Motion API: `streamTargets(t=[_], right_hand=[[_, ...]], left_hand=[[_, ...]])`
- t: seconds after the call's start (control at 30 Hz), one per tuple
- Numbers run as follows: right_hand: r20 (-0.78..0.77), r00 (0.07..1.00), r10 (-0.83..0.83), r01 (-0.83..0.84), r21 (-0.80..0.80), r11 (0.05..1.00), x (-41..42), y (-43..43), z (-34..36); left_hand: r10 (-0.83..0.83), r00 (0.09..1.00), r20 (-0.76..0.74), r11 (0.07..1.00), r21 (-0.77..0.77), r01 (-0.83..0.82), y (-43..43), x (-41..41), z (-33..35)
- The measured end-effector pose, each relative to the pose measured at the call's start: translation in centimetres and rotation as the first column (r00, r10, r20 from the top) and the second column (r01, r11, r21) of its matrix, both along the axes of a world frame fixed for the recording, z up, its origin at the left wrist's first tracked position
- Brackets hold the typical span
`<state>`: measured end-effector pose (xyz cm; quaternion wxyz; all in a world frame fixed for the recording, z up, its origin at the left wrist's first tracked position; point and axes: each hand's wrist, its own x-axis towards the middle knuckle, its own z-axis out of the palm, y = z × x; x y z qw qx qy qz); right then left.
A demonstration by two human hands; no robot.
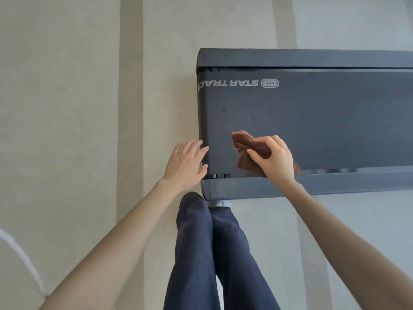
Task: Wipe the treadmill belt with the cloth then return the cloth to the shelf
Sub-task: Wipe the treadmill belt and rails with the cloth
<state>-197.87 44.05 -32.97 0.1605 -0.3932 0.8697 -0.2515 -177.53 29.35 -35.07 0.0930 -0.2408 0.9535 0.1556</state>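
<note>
The dark grey treadmill belt [312, 121] runs from the centre to the right edge, with a white logo printed near its rear end. My right hand [276, 159] is shut on a folded reddish-brown cloth [245, 142] and presses it on the belt near the nearer side rail. My left hand [186, 163] is open with fingers spread, its fingertips touching the belt's rear end. No shelf is in view.
Grey side rails [312, 58] frame the belt on both long sides. Beige floor [78, 108] with paler stripes lies to the left and beyond. My legs in dark blue trousers [207, 253] stand at the treadmill's rear corner. A white curved edge [20, 256] shows at bottom left.
</note>
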Motion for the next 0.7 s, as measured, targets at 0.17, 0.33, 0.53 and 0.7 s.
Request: streamTargets(t=[0.17,0.33,0.53,0.7], right_hand=[[0.013,0.995,-0.101,0.101,-0.019,0.995,-3.0,-0.4,-16.3],[-0.077,0.991,-0.106,0.101,-0.066,0.993,-4.6,0.6,-31.4],[-0.553,0.829,0.084,-0.166,-0.099,0.981,-4.9,1.3,-43.8],[-0.678,0.733,-0.056,-0.100,-0.188,0.977,-13.7,-5.2,-45.4]], left_hand=[[-0.033,0.999,0.033,0.999,-0.014,0.034,-1.4,-5.4,-15.3],[-0.068,0.995,0.068,0.997,-0.032,0.070,-2.3,-9.8,-29.5],[-0.129,0.991,-0.033,0.986,-0.115,0.124,-4.4,-13.8,-40.5],[-0.199,0.960,-0.196,0.968,-0.191,0.162,-7.0,-16.8,-43.5]])
